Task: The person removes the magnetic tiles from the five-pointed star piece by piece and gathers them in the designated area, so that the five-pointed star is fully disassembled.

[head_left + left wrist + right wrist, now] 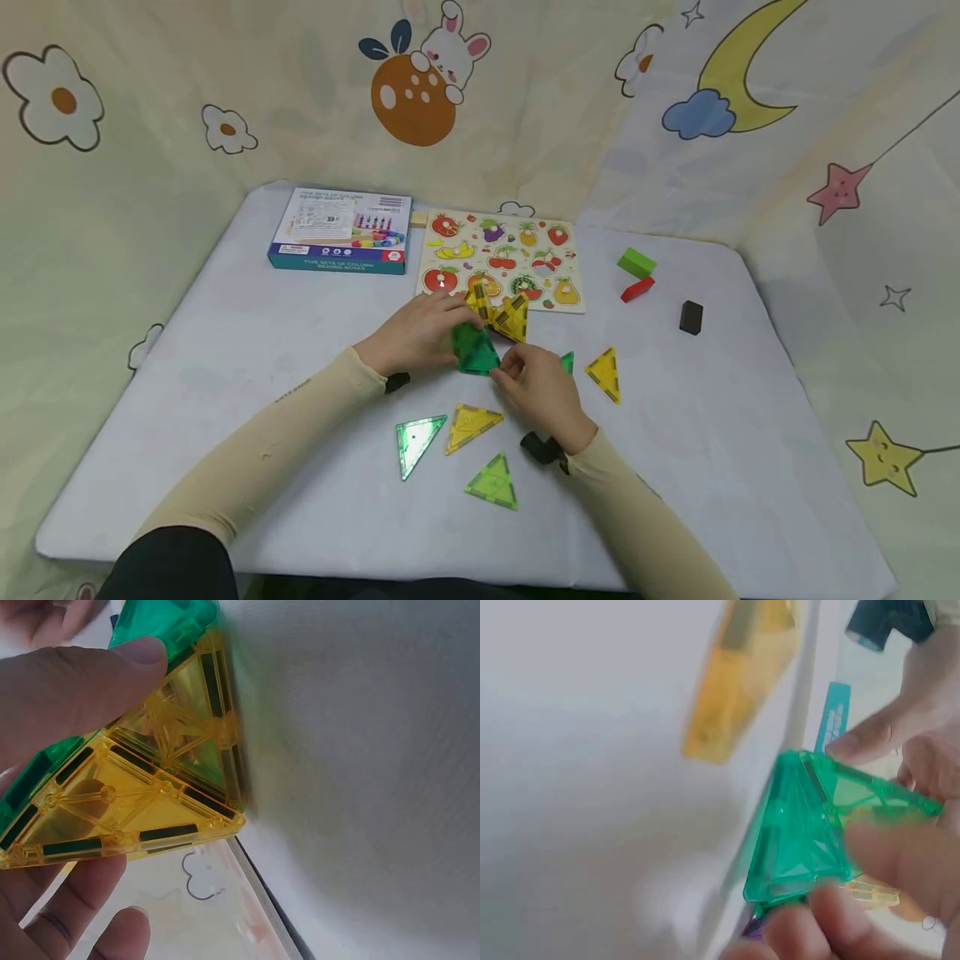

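Note:
Above the white table, my left hand (422, 333) grips a cluster of translucent magnetic tiles. In the left wrist view its thumb lies over a green tile (169, 622), and fingers reach behind the yellow triangular tiles (139, 799). At the cluster's near right corner, my right hand (546, 390) pinches the green triangular tile (799, 832) with thumb and fingertips. Loose on the table nearer the body lie a pale green triangle (418, 442), a yellow triangle (472, 426) and a lime green triangle (495, 481). The right hand partly hides another green tile (567, 362).
A fruit-picture board (468, 242) lies behind the cluster, beside a boxed bead set (337, 233). Farther right are a yellow triangle (604, 375), a green block (637, 262), a red block (637, 289) and a black block (692, 317). Printed cloth walls rise behind the table.

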Tool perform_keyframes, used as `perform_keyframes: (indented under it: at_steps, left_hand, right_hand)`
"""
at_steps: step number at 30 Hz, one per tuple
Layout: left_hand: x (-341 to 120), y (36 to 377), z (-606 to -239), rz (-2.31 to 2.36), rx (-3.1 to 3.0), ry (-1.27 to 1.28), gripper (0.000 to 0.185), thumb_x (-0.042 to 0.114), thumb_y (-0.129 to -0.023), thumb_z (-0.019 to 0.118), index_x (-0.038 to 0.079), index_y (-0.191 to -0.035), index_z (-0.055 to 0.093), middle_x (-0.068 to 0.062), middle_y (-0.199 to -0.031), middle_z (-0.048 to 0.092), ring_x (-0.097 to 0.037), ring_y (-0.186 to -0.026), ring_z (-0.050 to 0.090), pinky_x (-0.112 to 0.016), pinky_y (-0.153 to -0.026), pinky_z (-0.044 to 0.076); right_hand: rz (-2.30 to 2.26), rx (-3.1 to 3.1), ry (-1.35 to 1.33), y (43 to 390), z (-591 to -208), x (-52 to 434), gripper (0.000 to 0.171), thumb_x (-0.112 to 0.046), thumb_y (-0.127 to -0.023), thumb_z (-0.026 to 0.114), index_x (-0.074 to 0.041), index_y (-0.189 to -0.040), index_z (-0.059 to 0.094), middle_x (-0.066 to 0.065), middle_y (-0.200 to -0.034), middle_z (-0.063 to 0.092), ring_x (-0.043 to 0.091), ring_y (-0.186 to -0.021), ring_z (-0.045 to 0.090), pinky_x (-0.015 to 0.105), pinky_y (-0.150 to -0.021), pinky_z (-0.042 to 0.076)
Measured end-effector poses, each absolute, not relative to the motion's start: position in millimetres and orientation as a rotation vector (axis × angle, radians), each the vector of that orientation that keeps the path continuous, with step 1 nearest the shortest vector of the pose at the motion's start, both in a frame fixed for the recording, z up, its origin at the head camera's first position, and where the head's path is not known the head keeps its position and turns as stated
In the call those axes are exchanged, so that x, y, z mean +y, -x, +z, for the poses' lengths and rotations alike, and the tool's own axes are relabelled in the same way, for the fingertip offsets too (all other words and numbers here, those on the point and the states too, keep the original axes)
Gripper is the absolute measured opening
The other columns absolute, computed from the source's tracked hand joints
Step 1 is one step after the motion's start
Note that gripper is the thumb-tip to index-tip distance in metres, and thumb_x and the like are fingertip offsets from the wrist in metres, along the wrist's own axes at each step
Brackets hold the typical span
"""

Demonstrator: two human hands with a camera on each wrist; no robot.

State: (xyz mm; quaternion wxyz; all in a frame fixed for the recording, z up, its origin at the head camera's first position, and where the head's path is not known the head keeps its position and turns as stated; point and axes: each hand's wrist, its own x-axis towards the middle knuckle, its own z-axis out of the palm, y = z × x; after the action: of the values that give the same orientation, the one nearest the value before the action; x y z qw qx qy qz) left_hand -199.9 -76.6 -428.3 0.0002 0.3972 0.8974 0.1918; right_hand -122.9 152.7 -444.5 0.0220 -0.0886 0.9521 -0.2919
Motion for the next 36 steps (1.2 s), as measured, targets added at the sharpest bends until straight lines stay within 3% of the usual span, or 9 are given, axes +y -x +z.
perform_keyframes:
  at_steps: [7,17,27,36]
  left_hand:
    - [-77,202,-429,0.609,2.82,-1.279,0.058,0.026,-0.076,0.095,0.022,-0.127,0.067,-0.001,-0.129,0.068,-0.023,-0.12,0.06,-0.046,-0.108,0.051]
    - [-78,203,-430,0.628,2.814,-1.292,0.058,0.024,-0.076,0.094,0.022,-0.127,0.067,-0.001,-0.13,0.068,-0.024,-0.123,0.059,-0.048,-0.111,0.049]
    - [-81,204,-432,0.675,2.801,-1.301,0.057,0.025,-0.075,0.095,0.024,-0.125,0.068,0.001,-0.13,0.069,-0.024,-0.123,0.059,-0.049,-0.111,0.049]
    - [-80,202,-428,0.675,2.79,-1.24,0.058,0.022,-0.076,0.094,0.023,-0.127,0.068,-0.001,-0.133,0.067,-0.025,-0.125,0.059,-0.049,-0.114,0.048]
  right_hand:
    - [-1.076,2.962,0.285,140,-448,151,0.021,-0.02,-0.095,0.075,-0.006,-0.11,0.077,0.01,-0.094,0.079,0.009,-0.054,0.058,0.023,-0.052,0.046]
    - [-1.181,2.827,0.218,153,-452,147,0.021,-0.017,-0.095,0.075,-0.004,-0.112,0.076,0.011,-0.097,0.079,0.02,-0.08,0.073,0.024,-0.06,0.053]
    - [-1.235,2.779,0.24,152,-455,149,0.022,-0.016,-0.095,0.076,-0.002,-0.113,0.076,0.013,-0.094,0.079,0.009,-0.055,0.062,0.024,-0.054,0.054]
    - [-1.234,2.787,0.218,137,-450,161,0.024,-0.018,-0.094,0.078,-0.004,-0.114,0.077,0.011,-0.094,0.08,0.01,-0.061,0.065,0.024,-0.054,0.053]
